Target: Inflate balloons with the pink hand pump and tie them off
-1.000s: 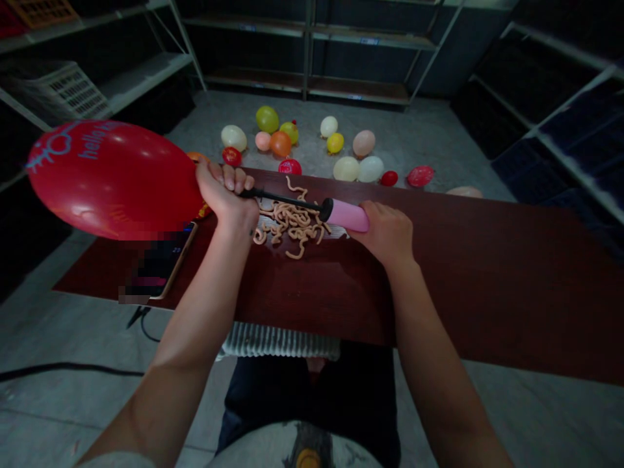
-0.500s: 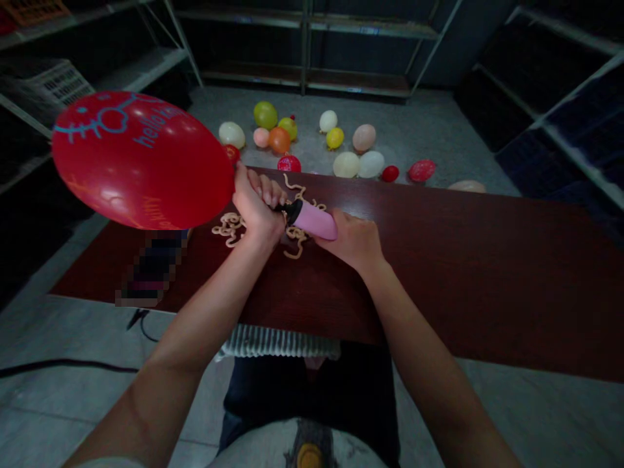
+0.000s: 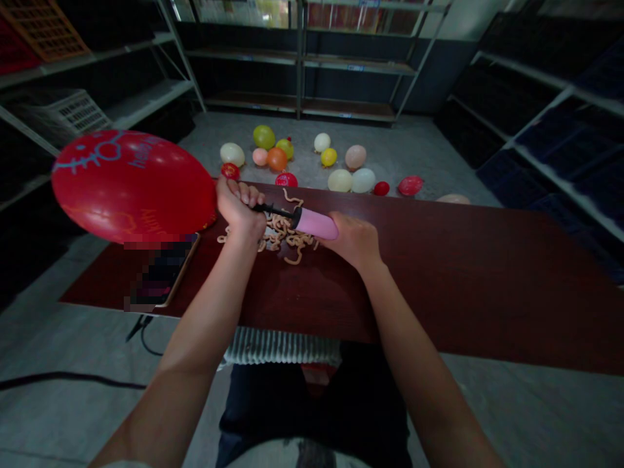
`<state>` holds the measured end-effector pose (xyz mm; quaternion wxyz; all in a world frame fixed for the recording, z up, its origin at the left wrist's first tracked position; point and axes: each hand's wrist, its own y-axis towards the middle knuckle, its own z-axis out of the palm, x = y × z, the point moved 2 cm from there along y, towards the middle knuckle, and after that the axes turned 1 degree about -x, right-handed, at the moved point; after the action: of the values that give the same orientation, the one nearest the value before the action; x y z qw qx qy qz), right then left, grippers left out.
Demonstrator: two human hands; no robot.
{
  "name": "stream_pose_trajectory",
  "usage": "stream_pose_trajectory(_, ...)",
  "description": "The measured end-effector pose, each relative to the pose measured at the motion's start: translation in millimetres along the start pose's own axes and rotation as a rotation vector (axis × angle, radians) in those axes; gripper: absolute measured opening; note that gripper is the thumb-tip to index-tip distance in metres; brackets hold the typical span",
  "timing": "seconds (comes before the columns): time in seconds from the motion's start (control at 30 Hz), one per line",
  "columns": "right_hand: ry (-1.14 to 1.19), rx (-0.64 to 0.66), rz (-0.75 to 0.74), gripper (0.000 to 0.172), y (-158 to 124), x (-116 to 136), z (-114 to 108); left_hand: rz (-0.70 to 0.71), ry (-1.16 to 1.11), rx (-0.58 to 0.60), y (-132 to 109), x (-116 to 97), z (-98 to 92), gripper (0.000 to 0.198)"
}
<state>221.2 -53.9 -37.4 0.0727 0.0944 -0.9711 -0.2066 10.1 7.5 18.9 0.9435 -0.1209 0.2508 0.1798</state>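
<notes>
My left hand (image 3: 238, 207) is closed around the neck of a large inflated red balloon (image 3: 131, 185) with blue print, pinching it onto the black nozzle of a hand pump. My right hand (image 3: 353, 239) grips the pump's pink handle (image 3: 316, 223), with a short length of black rod showing between the two hands. Both hands hover over a dark red-brown table (image 3: 463, 273). Under the pump lies a pile of small uninflated peach-coloured balloons (image 3: 285, 234).
A phone (image 3: 163, 273) lies on the table's left end under the balloon. Several inflated balloons (image 3: 336, 172) in yellow, white, orange and red lie on the grey floor beyond the table. Metal shelving lines the walls. A cable (image 3: 68, 377) runs across the floor at left.
My right hand pushed the pink handle in toward my left hand, then drew it partly back out. The balloon lifted and then sank slightly. The camera tilted up.
</notes>
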Motion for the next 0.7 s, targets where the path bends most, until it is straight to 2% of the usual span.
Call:
stream_pose_trajectory(0.2, -0.067, 0.029, 0.013, 0.04, -1, -31, -6, 0.055, -0.034, -0.02, 10, -15, -1.1, 0.052)
stream_pose_trajectory(0.3, -0.1, 0.03, 0.019, 0.037, -3, -39, -9, 0.071, -0.04, -0.028, 11, -20, -1.2, 0.052)
stream_pose_trajectory(0.5, -0.121, 0.076, 0.012, 0.031, -6, -31, -13, 0.109, 0.005, 0.014, 12, -24, -4.6, 0.052)
stream_pose_trajectory(0.7, -0.145, 0.137, -0.009, 0.032, -6, -20, -19, 0.094, 0.07, 0.026, 5, -17, -3.3, 0.051)
